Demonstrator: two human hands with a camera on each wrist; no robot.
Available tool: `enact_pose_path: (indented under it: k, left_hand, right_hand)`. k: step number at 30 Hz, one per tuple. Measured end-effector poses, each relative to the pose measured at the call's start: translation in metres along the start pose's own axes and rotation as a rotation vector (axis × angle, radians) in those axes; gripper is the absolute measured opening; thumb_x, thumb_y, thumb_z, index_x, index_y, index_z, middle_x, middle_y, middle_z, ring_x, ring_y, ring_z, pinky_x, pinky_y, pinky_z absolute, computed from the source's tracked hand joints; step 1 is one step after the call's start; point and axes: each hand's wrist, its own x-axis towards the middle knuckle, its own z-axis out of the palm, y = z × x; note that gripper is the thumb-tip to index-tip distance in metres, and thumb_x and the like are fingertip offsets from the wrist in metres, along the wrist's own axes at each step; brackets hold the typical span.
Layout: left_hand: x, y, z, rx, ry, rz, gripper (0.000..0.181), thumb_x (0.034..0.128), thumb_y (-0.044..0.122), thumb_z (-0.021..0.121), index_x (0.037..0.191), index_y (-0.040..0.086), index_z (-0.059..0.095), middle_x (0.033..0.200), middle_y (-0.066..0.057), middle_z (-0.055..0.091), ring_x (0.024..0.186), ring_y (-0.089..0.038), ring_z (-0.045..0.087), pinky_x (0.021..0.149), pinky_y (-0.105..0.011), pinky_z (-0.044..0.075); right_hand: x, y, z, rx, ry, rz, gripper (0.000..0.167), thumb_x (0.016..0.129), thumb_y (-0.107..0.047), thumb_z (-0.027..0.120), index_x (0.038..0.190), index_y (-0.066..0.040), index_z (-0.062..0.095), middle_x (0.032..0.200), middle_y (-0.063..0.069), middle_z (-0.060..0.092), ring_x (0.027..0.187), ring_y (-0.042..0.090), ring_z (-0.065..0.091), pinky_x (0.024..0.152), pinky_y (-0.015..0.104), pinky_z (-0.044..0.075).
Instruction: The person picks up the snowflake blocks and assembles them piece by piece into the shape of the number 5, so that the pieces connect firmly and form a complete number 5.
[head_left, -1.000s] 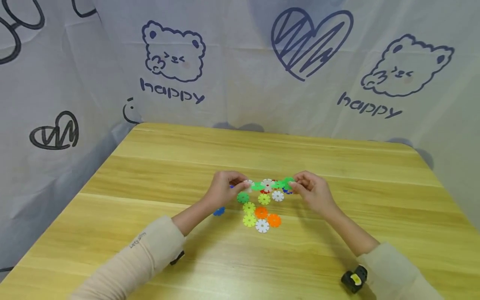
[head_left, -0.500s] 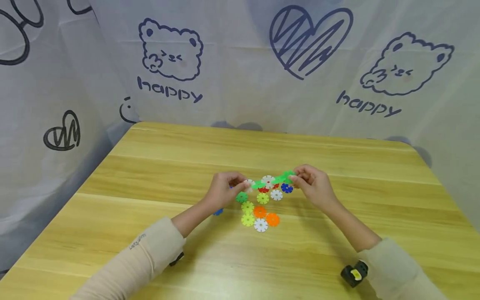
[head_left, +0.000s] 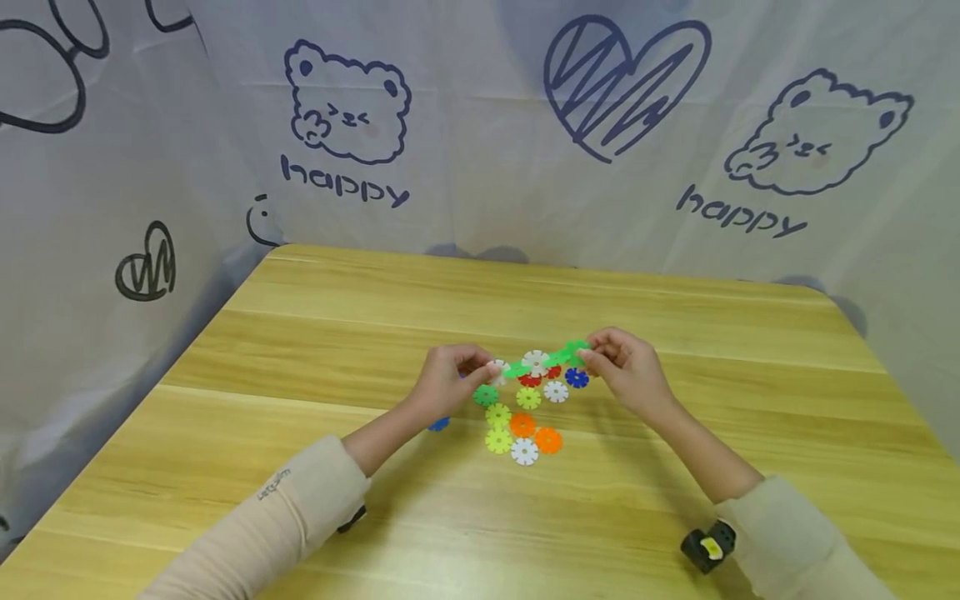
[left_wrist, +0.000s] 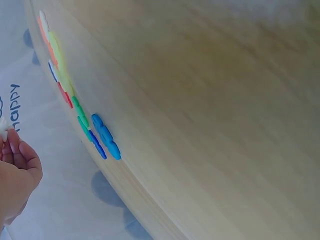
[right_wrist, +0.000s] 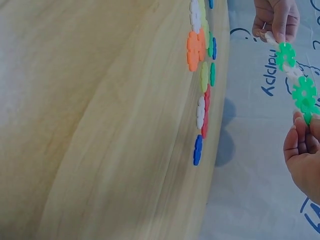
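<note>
A chain of slotted plastic snowflake discs, white and green by turns with two green ones at its right end, is held above the table between both hands. My left hand (head_left: 452, 377) pinches the white disc (head_left: 498, 369) at the left end. With thumb and fingers, my right hand (head_left: 630, 372) pinches the green disc (head_left: 576, 351) at the other end. A white disc (head_left: 536, 362) sits mid-chain. In the right wrist view the linked green disc (right_wrist: 304, 92) stands just above the right fingertips. The left wrist view catches only a bit of the held white disc (left_wrist: 4, 125).
Loose discs lie flat below the chain: orange (head_left: 548, 440), white (head_left: 525, 452), yellow (head_left: 498, 440), green (head_left: 486, 395), red (head_left: 529, 380) and dark blue (head_left: 577, 377). A lighter blue disc (head_left: 438, 423) lies by the left forearm. A printed cloth stands behind the wooden table (head_left: 630, 517).
My right hand has risen slightly, lifting the chain's right end so that it slants upward. The dark blue disc beneath now shows more. My left hand has stayed nearly still.
</note>
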Motion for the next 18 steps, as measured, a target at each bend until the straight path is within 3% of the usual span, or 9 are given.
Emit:
enact_pose_path:
  k: [8,18]
  left_hand:
    - [-0.0006,0.0014,-0.0002,-0.032,-0.006,-0.021,0.013,0.0873,0.007,0.063,0.086,-0.005,0.068,0.078,-0.017,0.069,0.069,-0.033,0.063,0.055,-0.014,0.049]
    - [-0.0032,0.0005,0.0009,-0.058,-0.041,-0.066,0.013,0.087,0.007,0.064,0.087,-0.005,0.067,0.08,-0.017,0.068,0.07,-0.034,0.062,0.056,-0.015,0.049]
  right_hand:
    - [0.0031,-0.0001,-0.0006,0.022,0.011,-0.006,0.012,0.09,0.0,0.057,0.091,0.011,0.056,0.067,-0.009,0.059,0.062,0.001,0.057,0.059,0.017,0.052]
    - [0.0058,-0.0046,-0.0004,0.032,0.036,0.005,0.013,0.09,-0.002,0.058,0.091,0.011,0.056,0.067,-0.009,0.061,0.061,0.001,0.056,0.059,0.017,0.052]
